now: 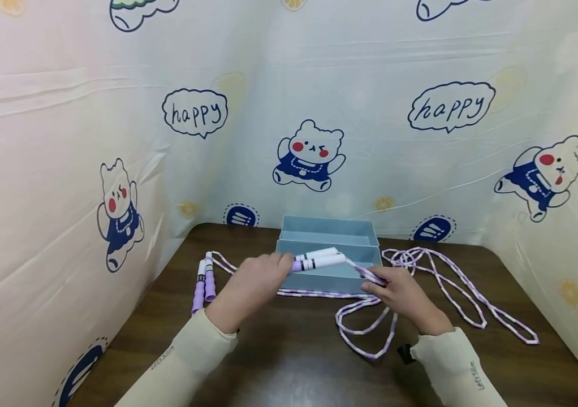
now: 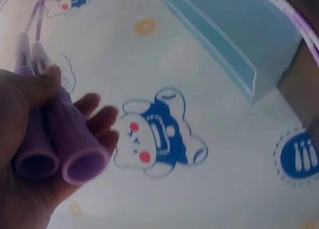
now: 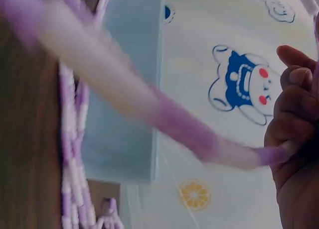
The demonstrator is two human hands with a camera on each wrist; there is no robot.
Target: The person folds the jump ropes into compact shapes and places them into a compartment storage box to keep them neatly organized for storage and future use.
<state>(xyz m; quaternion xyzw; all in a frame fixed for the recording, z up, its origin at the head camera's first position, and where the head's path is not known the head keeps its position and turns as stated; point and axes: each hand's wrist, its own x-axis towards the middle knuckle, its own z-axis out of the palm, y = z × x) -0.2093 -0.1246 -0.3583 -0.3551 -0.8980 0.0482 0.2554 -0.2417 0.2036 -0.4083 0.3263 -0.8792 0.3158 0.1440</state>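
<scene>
Two purple-and-white jump rope handles (image 2: 75, 134) lie side by side in my left hand (image 1: 262, 281), which grips them by their purple ends. Their white ends point right, toward my right hand (image 1: 405, 295). Beaded purple-and-white rope (image 1: 365, 273) runs from those ends into my right hand, whose fingers curl round it. Below the right hand a loop of rope (image 1: 367, 355) hangs or lies over the table; which one I cannot tell. Behind both hands stands a light blue box (image 1: 330, 282), its inside partly hidden by the handles.
At the left, two more jump rope handles (image 1: 199, 288) lie on the brown table (image 1: 289, 362), with beaded cord leading off behind my left hand. More looped beaded rope (image 1: 464, 288) spreads over the table's right side. A printed curtain (image 1: 370, 169) surrounds the table's back and sides.
</scene>
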